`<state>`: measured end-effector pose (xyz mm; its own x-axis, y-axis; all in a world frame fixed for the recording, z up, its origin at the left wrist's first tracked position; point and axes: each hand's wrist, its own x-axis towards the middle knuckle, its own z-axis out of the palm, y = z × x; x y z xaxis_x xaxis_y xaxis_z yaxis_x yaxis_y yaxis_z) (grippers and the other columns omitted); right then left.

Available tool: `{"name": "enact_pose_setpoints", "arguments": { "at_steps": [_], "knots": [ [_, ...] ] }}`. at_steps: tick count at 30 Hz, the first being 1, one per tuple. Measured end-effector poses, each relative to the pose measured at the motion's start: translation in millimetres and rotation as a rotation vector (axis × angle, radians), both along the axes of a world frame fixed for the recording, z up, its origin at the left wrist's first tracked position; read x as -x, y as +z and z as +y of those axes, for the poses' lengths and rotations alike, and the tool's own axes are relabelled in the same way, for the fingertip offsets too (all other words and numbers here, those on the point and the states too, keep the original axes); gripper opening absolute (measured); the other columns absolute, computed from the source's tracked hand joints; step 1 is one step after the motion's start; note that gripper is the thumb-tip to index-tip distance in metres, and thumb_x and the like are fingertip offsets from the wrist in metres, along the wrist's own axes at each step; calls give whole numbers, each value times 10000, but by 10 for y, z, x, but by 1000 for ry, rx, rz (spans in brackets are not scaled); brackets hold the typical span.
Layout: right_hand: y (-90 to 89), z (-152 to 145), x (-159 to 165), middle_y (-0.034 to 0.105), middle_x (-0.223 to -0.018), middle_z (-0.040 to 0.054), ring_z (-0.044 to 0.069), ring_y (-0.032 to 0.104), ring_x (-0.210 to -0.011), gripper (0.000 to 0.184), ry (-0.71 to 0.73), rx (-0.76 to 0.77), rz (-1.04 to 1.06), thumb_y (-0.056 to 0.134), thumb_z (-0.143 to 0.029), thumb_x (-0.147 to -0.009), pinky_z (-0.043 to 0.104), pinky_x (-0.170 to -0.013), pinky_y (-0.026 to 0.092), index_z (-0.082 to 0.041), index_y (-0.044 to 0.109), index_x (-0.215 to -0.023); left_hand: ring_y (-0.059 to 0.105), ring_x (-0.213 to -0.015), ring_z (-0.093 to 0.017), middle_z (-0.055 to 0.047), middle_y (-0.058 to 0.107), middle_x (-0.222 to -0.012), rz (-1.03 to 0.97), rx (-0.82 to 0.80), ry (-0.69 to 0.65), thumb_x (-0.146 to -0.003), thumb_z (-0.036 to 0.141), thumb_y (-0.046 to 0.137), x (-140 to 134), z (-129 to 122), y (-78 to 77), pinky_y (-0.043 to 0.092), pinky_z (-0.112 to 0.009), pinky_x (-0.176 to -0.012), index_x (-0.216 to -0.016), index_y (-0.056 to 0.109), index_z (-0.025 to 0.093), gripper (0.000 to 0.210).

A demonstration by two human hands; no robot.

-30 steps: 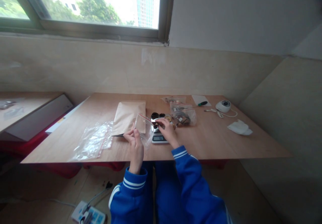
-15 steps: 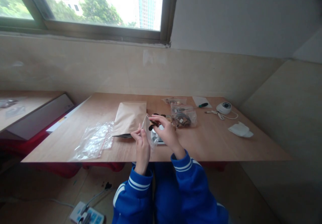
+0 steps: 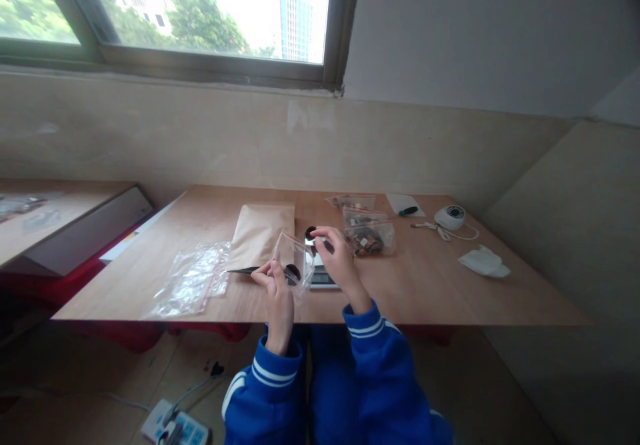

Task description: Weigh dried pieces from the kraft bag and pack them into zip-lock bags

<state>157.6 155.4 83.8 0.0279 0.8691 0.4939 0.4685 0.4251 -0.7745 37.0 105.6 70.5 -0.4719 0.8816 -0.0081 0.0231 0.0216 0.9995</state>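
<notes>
My left hand point(image 3: 275, 292) pinches a clear zip-lock bag point(image 3: 295, 252) by its side and holds it up over the table. A dark round piece point(image 3: 293, 273) shows through the plastic, low in the bag. Just right of the bag's mouth, my right hand point(image 3: 337, 258) is closed on dark, flat, rounded pieces point(image 3: 310, 233); their kind is too small to make out. Below and between the hands lies a kitchen scale point(image 3: 323, 280), partly covered by the bag and my right hand. Behind my left hand rests a brown paper pouch point(image 3: 257, 232), its dark opening towards me.
Empty clear bags point(image 3: 193, 278) lie at the left. Filled zip-lock bags point(image 3: 370, 238) sit behind my right hand. Farther right are a screwdriver point(image 3: 408, 211), a white dome camera point(image 3: 450, 216) with its cable, and a crumpled white bag point(image 3: 484, 262). The table's front edge point(image 3: 425, 324) is close.
A dark piece now shows inside the zip-lock bag. My right hand has drawn slightly right, away from the bag's mouth, and the bag has opened out, uncovering part of the scale.
</notes>
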Motion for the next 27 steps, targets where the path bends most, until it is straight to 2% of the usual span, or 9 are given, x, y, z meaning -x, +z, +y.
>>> {"name": "enact_pose_setpoints", "arguments": {
  "at_steps": [2, 4, 7, 10, 15, 18, 21, 24, 27],
  "knots": [
    [-166, 126, -40, 589, -1117, 145, 256, 529, -1135, 227, -151, 69, -132, 489, -226, -860, 436, -1007, 400, -153, 618, -1032, 512, -1142, -210, -121, 408, -1197, 4, -4, 7, -911, 556, 306, 10, -14, 21, 399, -333, -989, -1193, 485, 136, 537],
    [-348, 230, -44, 537, -1231, 198, 324, 454, -1222, 319, -224, 158, -294, 575, -246, -815, 502, -1030, 354, -130, 604, -1110, 509, -1141, -209, -122, 402, -1196, 9, -8, 14, -909, 558, 309, 17, -30, 42, 404, -334, -983, -1191, 479, 133, 538],
    [-569, 311, -2, 452, -1340, 252, 389, 363, -1289, 419, -247, 226, -446, 637, -288, -792, 553, -1044, 298, -100, 586, -1163, 507, -1147, -214, -127, 414, -1185, 9, -22, 25, -913, 541, 320, 26, -51, 66, 411, -356, -976, -1155, 472, 141, 492],
    [-681, 324, 36, 473, -1320, 240, 382, 361, -1282, 378, -263, 206, -474, 642, -292, -797, 549, -1033, 300, -116, 603, -1129, 516, -1147, -214, -121, 448, -1166, -12, -24, 42, -917, 520, 337, 29, -61, 76, 410, -371, -978, -1101, 466, 162, 423],
    [-688, 291, 27, 596, -1124, 152, 295, 496, -1116, 233, -227, 123, -479, 558, -218, -843, 449, -968, 395, -159, 643, -1052, 518, -1142, -216, -124, 470, -1140, 0, -4, 44, -922, 505, 331, 31, -61, 70, 402, -383, -982, -1067, 450, 161, 392],
    [-657, 265, 11, 633, -1065, 137, 266, 546, -1025, 254, -204, 155, -457, 484, -113, -843, 405, -926, 428, -147, 665, -1018, 518, -1136, -215, -128, 467, -1144, 1, 3, 38, -923, 502, 331, 36, -65, 74, 410, -382, -968, -1071, 441, 155, 393],
    [-636, 262, -14, 661, -1070, 135, 259, 572, -1011, 287, -184, 151, -390, 468, -78, -831, 396, -927, 432, -138, 676, -1019, 533, -1112, -202, -132, 468, -1157, -16, -2, 21, -926, 491, 331, 41, -73, 89, 427, -357, -945, -1080, 430, 150, 386],
    [-598, 276, -55, 690, -1051, 130, 262, 603, -1009, 253, -179, 128, -232, 512, -107, -824, 401, -931, 438, -148, 693, -995, 548, -1087, -202, -134, 476, -1143, -26, -5, 18, -920, 500, 346, 40, -78, 101, 445, -342, -917, -1075, 435, 146, 397],
    [-471, 260, -89, 719, -999, 111, 261, 641, -968, 190, -183, 151, 68, 591, -195, -806, 405, -897, 470, -168, 709, -953, 558, -1067, -210, -124, 496, -1108, -14, -16, 18, -916, 503, 355, 30, -72, 92, 449, -351, -903, -1070, 449, 154, 393]
  ]
}}
